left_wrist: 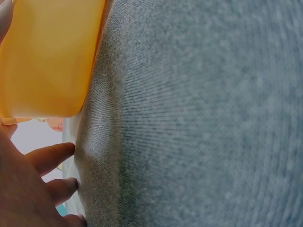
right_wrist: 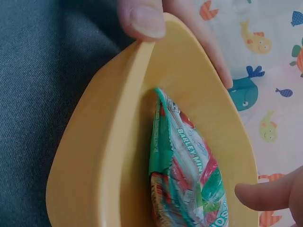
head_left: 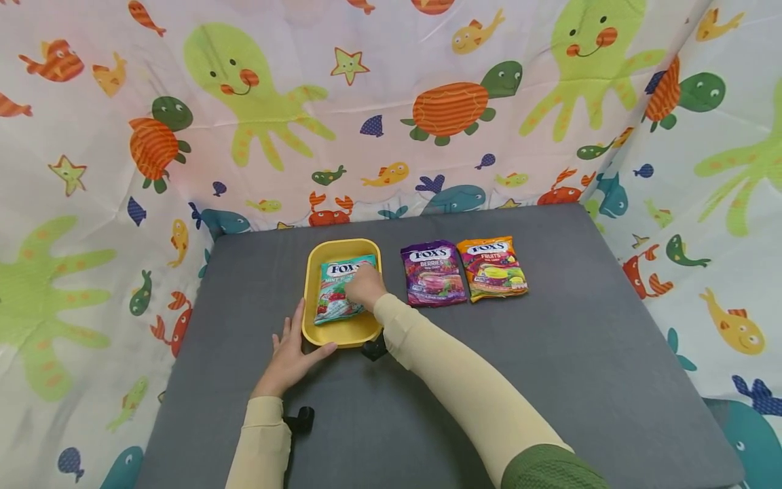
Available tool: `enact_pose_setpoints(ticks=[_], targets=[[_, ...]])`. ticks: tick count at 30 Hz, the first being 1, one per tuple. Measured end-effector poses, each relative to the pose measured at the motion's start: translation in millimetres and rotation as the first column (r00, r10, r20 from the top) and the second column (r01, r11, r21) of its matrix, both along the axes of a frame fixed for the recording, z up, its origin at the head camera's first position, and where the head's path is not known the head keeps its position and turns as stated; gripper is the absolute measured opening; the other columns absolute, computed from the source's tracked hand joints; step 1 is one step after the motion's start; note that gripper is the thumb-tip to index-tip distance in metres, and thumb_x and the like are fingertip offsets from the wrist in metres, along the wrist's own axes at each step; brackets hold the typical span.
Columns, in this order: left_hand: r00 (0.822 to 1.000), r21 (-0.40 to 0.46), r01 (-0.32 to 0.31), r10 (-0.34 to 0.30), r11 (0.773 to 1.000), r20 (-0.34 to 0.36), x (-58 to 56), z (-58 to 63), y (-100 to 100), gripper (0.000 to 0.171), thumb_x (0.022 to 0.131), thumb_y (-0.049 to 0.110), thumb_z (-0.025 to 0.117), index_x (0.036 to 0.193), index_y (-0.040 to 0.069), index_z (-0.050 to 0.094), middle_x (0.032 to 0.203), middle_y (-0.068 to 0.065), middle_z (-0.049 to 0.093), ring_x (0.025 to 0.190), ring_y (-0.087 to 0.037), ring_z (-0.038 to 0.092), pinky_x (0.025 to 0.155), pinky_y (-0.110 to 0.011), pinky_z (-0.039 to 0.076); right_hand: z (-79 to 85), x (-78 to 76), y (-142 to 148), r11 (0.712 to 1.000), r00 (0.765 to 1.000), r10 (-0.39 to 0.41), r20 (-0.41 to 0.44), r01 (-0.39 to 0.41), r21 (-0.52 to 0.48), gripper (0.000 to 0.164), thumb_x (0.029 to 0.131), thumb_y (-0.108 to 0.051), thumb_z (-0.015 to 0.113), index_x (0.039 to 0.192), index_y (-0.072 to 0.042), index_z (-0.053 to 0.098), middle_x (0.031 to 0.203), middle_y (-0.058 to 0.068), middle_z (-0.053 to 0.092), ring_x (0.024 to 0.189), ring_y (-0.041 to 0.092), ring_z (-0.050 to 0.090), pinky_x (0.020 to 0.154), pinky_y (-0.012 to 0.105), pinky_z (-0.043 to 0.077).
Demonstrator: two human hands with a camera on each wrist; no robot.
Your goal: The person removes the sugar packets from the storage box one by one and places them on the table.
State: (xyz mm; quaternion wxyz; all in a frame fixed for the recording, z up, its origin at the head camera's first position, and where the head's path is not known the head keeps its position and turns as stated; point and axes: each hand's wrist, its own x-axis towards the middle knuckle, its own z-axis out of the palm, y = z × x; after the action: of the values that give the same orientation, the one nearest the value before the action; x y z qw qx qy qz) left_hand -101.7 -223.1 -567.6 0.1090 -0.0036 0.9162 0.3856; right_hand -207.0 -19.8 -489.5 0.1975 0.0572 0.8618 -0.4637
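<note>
A teal Fox's mint candy packet (head_left: pixel 336 292) lies inside a yellow tray (head_left: pixel 345 333); its crinkled side and "Barley Mint" lettering show in the right wrist view. My left hand (head_left: pixel 290 360) rests at the tray's front left corner, fingers spread, with the thumb along the front edge and the index finger along the left side. In the right wrist view, the left thumb (right_wrist: pixel 146 21) touches the rim. My right hand (head_left: pixel 365 286) is over the packet's right part. One straight finger (right_wrist: pixel 265 193) of it shows beside the packet, its tip apart from the wrapper.
Right of the tray lie a purple Fox's Berries packet (head_left: pixel 434 275) and an orange Fox's Fruits packet (head_left: pixel 492 268), side by side. All rest on a grey cloth-covered table (head_left: pixel 586 353). A sea-animal curtain (head_left: pixel 379 81) hangs behind and along both sides.
</note>
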Motion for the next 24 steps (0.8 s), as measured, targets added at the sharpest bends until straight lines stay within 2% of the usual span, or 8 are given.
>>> enact_pose_setpoints(ticks=[6,11,16,20,24], targets=[[1.0,0.006,-0.003,0.003,1.0,0.003,0.7,-1.0,1.1,0.11,0.085,0.061,0.072,0.157,0.051,-0.011,0.171,-0.003,0.008,0.155,-0.042,-0.009,0.117,-0.07,-0.013,-0.4,-2.4,-1.0,0.994,0.997,-0.059,0.05,0.063,-0.084,0.022,0.093,-0.007,0.064,0.113,0.001,0.06,0.097,0.01,0.061,0.081,0.022,0.062,0.072,0.036,0.059],[1.0,-0.001,-0.002,0.002,1.0,-0.001,0.6,-3.9,2.5,0.11,0.084,0.062,0.072,0.155,0.054,-0.011,0.171,-0.002,0.01,0.156,-0.042,-0.008,0.117,-0.07,-0.012,1.5,-5.0,-2.3,0.978,0.989,-0.095,0.117,0.115,-0.176,0.027,0.091,-0.004,0.064,0.116,0.004,0.059,0.1,0.012,0.061,0.085,0.023,0.062,0.079,0.038,0.061],[1.0,-0.007,0.0,0.0,1.0,0.002,0.8,-3.7,2.4,0.11,0.083,0.065,0.072,0.155,0.055,-0.012,0.17,-0.002,0.01,0.156,-0.042,-0.008,0.118,-0.07,-0.011,5.1,-5.5,-2.6,0.966,0.979,-0.11,0.172,0.146,-0.213,0.03,0.09,-0.005,0.067,0.118,0.003,0.059,0.101,0.012,0.062,0.087,0.024,0.064,0.082,0.039,0.061],[1.0,-0.004,0.005,-0.005,1.0,0.0,0.8,-1.0,1.2,0.112,0.083,0.066,0.071,0.156,0.052,-0.012,0.17,-0.004,0.01,0.155,-0.043,-0.008,0.117,-0.071,-0.012,6.7,-4.9,-1.6,0.97,0.986,-0.087,0.146,0.117,-0.211,0.029,0.091,-0.009,0.069,0.115,0.002,0.059,0.101,0.012,0.061,0.086,0.025,0.064,0.087,0.043,0.06],[1.0,0.002,0.006,-0.006,1.0,-0.005,0.0,1.2,0.9,0.112,0.084,0.064,0.072,0.157,0.05,-0.011,0.17,-0.005,0.012,0.155,-0.045,-0.008,0.116,-0.072,-0.012,7.8,-2.7,-1.6,0.986,0.996,-0.064,0.058,0.072,-0.151,0.027,0.092,-0.017,0.071,0.111,0.001,0.061,0.102,0.012,0.059,0.091,0.025,0.061,0.09,0.044,0.059]])
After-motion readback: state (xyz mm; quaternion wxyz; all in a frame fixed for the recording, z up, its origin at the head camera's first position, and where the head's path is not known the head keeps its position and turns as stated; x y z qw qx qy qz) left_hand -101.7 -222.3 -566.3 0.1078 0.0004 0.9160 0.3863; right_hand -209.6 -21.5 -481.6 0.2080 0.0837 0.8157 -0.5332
